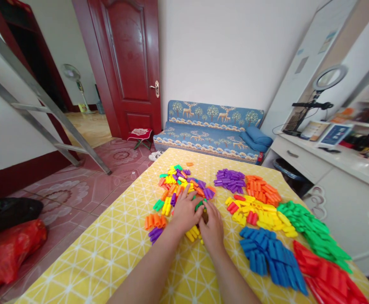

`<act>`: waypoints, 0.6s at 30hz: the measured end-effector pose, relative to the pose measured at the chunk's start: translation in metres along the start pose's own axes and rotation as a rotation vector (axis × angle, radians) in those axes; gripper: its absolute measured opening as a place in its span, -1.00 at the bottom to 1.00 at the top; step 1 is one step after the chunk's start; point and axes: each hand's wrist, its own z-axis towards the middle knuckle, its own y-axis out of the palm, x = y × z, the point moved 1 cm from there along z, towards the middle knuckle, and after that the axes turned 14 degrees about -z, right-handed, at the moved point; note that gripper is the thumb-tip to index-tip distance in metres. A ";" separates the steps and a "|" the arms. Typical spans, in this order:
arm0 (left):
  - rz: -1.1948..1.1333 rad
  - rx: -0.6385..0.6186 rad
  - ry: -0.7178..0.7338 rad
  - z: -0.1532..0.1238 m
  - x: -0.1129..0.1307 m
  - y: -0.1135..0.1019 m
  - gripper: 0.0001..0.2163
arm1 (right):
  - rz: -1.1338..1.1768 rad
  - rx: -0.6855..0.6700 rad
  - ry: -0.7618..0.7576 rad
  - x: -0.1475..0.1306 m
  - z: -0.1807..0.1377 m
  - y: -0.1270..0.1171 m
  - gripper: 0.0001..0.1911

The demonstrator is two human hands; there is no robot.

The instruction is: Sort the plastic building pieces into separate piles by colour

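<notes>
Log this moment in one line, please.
left hand: over mixed pile; right hand: at green piece; grip: unclear; yellow pile: includes red pieces; blue pile: right of both hands

Two bare forearms (151,261), two bare hands (186,210)

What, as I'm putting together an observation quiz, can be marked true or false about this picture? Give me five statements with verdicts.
1. The left hand and right hand are both at the mixed pile. True.
2. The blue pile lies to the left of both hands. False: it lies to their right.
3. Some red pieces lie with the yellow pile. True.
4. The tablecloth is plain white. False: it is yellow with white lines.
5. The large purple pile is nearer the sofa than the blue pile is. True.
</notes>
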 end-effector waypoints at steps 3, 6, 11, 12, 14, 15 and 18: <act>-0.054 0.002 0.016 0.000 -0.006 0.000 -0.71 | 0.010 -0.004 0.001 0.000 0.000 -0.001 -0.58; -0.073 0.007 0.028 0.000 -0.007 0.000 -0.72 | 0.026 -0.003 0.003 -0.001 0.000 -0.001 -0.57; -0.081 0.017 0.041 0.001 -0.007 0.001 -0.72 | 0.051 -0.003 0.022 0.000 0.000 0.000 -0.58; -0.083 0.022 0.044 0.001 -0.007 0.001 -0.73 | 0.062 -0.008 0.028 0.000 0.000 -0.001 -0.58; -0.089 0.033 0.045 0.002 -0.007 0.001 -0.73 | 0.090 -0.019 0.037 0.000 0.000 -0.001 -0.58; -0.095 0.038 0.043 0.002 -0.008 0.002 -0.73 | 0.107 -0.024 0.040 0.000 0.000 -0.002 -0.59; -0.125 0.062 0.031 0.001 -0.011 0.004 -0.72 | 0.172 -0.029 0.071 0.000 0.000 -0.005 -0.60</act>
